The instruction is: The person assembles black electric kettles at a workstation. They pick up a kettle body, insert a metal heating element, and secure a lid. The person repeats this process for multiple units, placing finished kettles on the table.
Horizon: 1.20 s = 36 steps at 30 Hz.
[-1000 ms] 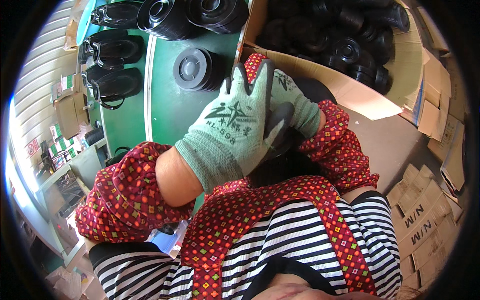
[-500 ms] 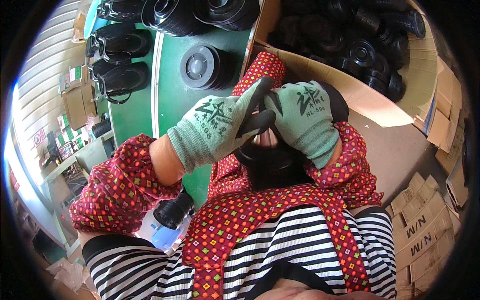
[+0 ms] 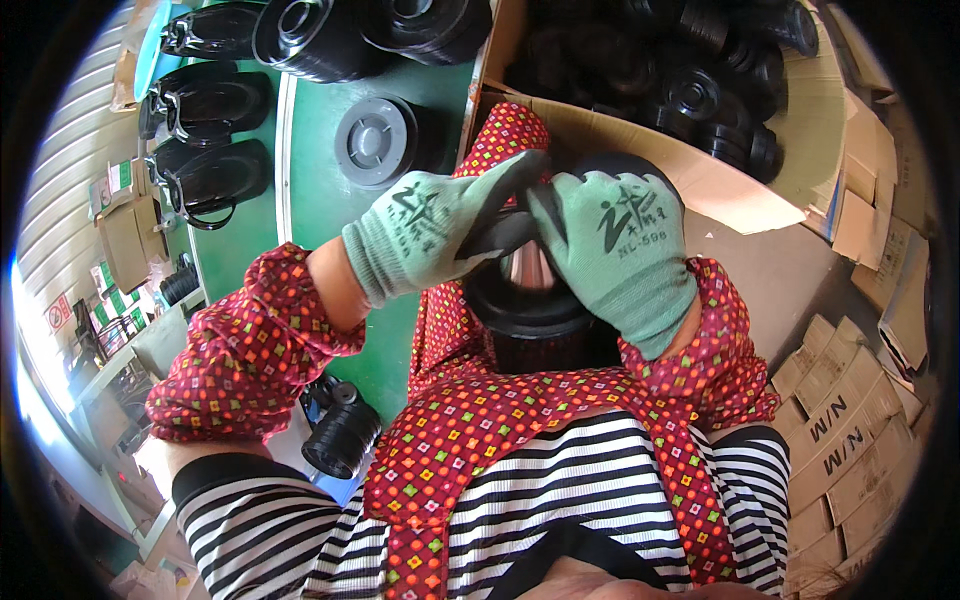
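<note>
Both my hands wear green knit gloves with black palms. In front of my apron, close to my lap, they meet over a black round plastic part (image 3: 535, 322). It has a ringed rim, and a shiny metallic centre (image 3: 528, 266) shows between my hands. My left hand (image 3: 445, 222) is closed at the part's upper left, its thumb and forefinger bent toward the other hand. My right hand (image 3: 615, 250) wraps over the part's upper right side, knuckles up. The fingertips and exact points of contact are hidden under the gloves.
A grey-topped round black stack (image 3: 376, 142) stands on the green table (image 3: 330, 230), with more black stacks (image 3: 320, 40) behind. Glossy black housings (image 3: 218, 180) line the left. An open carton (image 3: 650, 140) of black parts is far right; flattened cardboard (image 3: 850, 430) lies right.
The view has shifted slightly, moving the table items left. My hands stay together on the part, the right one turned a little; more of the black rim and metallic centre shows.
</note>
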Motion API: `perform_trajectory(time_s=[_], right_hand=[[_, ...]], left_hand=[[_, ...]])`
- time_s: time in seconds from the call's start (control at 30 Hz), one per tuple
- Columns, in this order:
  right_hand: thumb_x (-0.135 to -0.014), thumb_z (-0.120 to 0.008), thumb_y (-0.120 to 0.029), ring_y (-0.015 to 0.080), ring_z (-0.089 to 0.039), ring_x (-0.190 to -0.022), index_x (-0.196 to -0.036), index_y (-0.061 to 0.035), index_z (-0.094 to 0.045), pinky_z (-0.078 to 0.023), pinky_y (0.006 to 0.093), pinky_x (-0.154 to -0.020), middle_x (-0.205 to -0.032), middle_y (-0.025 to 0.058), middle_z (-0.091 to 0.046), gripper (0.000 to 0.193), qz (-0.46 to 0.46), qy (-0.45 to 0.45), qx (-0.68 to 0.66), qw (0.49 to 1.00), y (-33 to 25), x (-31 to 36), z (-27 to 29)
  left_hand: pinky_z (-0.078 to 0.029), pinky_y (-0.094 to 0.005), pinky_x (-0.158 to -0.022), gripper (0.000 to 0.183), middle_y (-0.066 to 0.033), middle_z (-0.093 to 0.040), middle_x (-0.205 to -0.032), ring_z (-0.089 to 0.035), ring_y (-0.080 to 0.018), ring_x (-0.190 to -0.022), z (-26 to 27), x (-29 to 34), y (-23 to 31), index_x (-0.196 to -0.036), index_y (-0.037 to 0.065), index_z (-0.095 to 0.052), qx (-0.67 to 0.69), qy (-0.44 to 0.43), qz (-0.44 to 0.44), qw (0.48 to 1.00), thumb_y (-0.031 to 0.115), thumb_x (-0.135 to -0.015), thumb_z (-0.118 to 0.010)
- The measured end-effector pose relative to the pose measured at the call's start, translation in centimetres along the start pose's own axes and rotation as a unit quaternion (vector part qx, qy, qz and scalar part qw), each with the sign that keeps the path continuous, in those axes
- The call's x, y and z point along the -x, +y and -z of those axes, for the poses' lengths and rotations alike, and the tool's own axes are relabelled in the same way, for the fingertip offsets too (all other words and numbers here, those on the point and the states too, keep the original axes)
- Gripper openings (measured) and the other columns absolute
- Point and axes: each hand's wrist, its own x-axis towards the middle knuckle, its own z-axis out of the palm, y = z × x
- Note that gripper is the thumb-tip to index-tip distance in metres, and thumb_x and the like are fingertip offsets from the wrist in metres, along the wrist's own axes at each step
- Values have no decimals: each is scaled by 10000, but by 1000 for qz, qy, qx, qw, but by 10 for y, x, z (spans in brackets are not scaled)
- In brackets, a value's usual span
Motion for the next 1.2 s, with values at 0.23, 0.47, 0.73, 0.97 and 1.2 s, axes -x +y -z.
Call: perform_trajectory(time_s=[0.23,0.47,0.73,0.97,1.2], right_hand=[[-933,-679,-128,391,-515,-1359,-1384,-55,-654,-341,529,-1185,-1418,185,-596,458,93,201,-97,970,14,18,44],[-763,-908,-369,394,-486,-1439,-1489,-42,-567,-366,517,-1222,-1514,187,-550,866,126,3,-257,958,16,71,19],[-829,-858,-260,341,-613,-1230,-1287,1,-633,-469,439,-1104,-1330,172,-617,573,99,94,-365,921,10,66,-16],[-1106,-581,-354,206,-660,-1139,-1340,-9,-623,-541,363,-1028,-1242,90,-689,419,-146,122,-637,747,28,35,-1],[-1106,-533,-324,258,-605,-1339,-1540,-31,-467,-512,433,-1130,-1491,143,-588,527,32,-86,-675,733,-24,-7,-36]], left_hand=[[-571,-364,-822,567,-197,-747,-1193,-731,-257,-906,-9,36,-7,-1545,4,-500,20,224,-4,974,51,-1003,-661],[-500,-321,-737,408,-97,-648,-1009,-603,-216,-854,-121,164,-81,-1457,16,-604,15,436,221,872,171,-1079,-599],[-556,-476,-906,528,-224,-676,-1249,-682,-428,-1106,-207,216,-115,-1508,128,-565,-38,409,353,841,251,-1007,-677],[-431,-471,-1176,1040,-246,-395,-1598,-440,-396,-1463,-151,182,-39,-1604,47,-403,105,459,123,874,189,-724,-940],[-399,-472,-1194,656,-224,-375,-1652,-407,-378,-1523,-101,158,36,-1457,60,-572,241,414,-78,874,105,-868,-859]])
